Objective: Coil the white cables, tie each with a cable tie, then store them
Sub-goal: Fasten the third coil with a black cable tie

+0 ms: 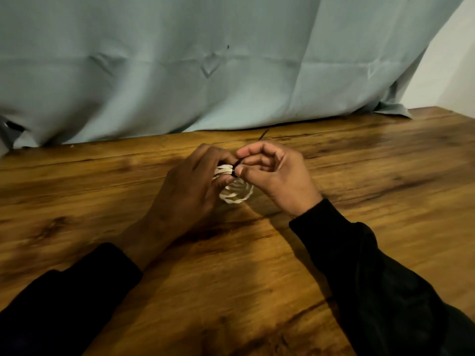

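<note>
Black sleeves come in from the near edge, one from each lower corner, and reach forward over the wooden table point(359, 160) to meet near its middle. There the left hand point(190, 186), seen from the back, curls its fingers round a small coil of white cable point(237, 192), holding it just above the table top with the lower loops hanging free below the fingers. The right hand point(276, 173), palm turned towards the left, pinches a black cable tie point(236, 168) between thumb and forefinger right at the top of the coil; the other fingers are loosely bent. The tie's thin tail sticks up and away past the fingertips.

Going by this, the coiling of this cable is done and the tie is wrapped round the bundle, most likely being pulled tight. Whether it is fully cinched cannot be told. Storing is still to come, and no other cables or container show here. Beyond the hands a pale blue-green cloth point(205, 60) hangs behind the table.
</note>
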